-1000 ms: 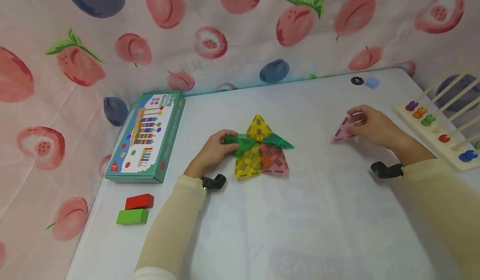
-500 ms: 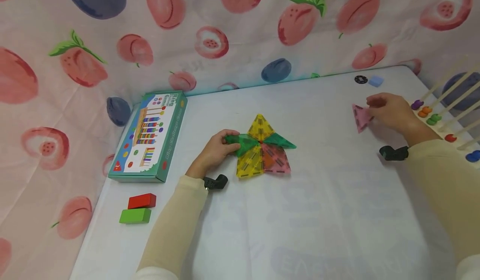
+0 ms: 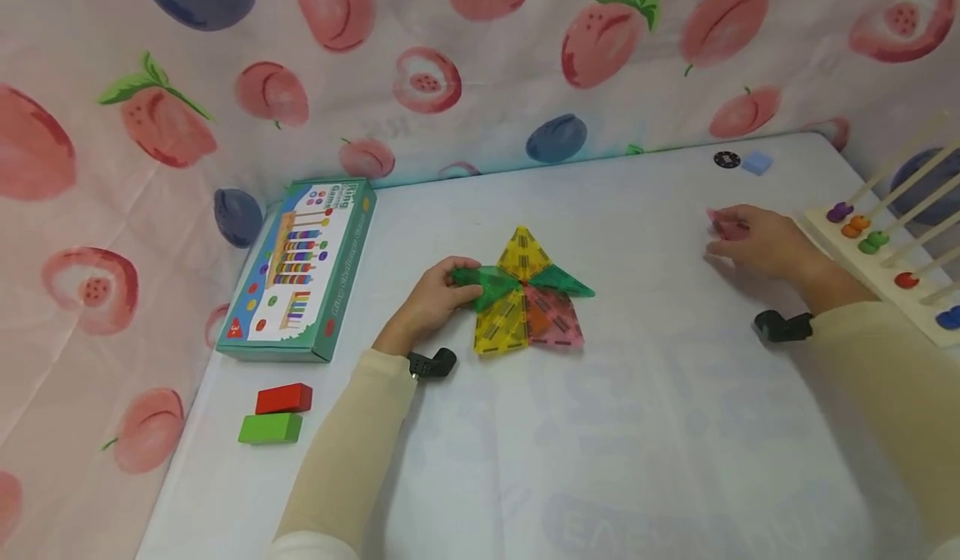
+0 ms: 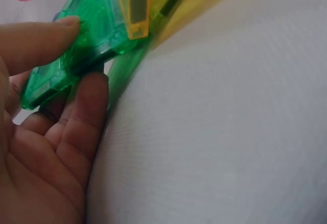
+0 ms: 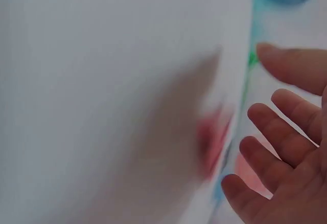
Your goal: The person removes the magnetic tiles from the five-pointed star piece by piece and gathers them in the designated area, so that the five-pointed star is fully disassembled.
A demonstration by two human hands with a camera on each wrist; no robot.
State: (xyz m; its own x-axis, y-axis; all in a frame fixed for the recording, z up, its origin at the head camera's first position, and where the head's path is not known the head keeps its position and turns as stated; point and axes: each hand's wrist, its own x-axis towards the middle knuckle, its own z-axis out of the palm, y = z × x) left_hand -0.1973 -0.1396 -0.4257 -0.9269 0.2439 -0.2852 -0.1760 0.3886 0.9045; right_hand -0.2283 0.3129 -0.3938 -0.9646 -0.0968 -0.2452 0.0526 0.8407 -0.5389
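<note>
A star-shaped build of translucent magnetic tiles stands left of centre: yellow tile [image 3: 522, 253], dark green tile [image 3: 564, 280], pink tile [image 3: 557, 318], another yellow tile [image 3: 501, 325] and a green tile [image 3: 493, 281]. My left hand [image 3: 431, 297] pinches this last one at its outer end, thumb over it in the left wrist view. To the right, my right hand [image 3: 776, 247] has its fingers spread and relaxed in the right wrist view. A loose pink triangular tile [image 5: 212, 144] shows blurred beyond them, and the head view has it partly hidden behind the fingers.
At the left lie a ring game box [image 3: 300, 268], a red block [image 3: 284, 398] and a green block [image 3: 270, 428]. A wooden peg rack [image 3: 885, 260] with coloured rings stands right. A black chip [image 3: 727, 160] and blue piece [image 3: 757, 162] lie at the back.
The right hand first carried the pink triangle rightward and back, then let go of it; its fingers are now apart from the tile. The left hand stays on the green tile.
</note>
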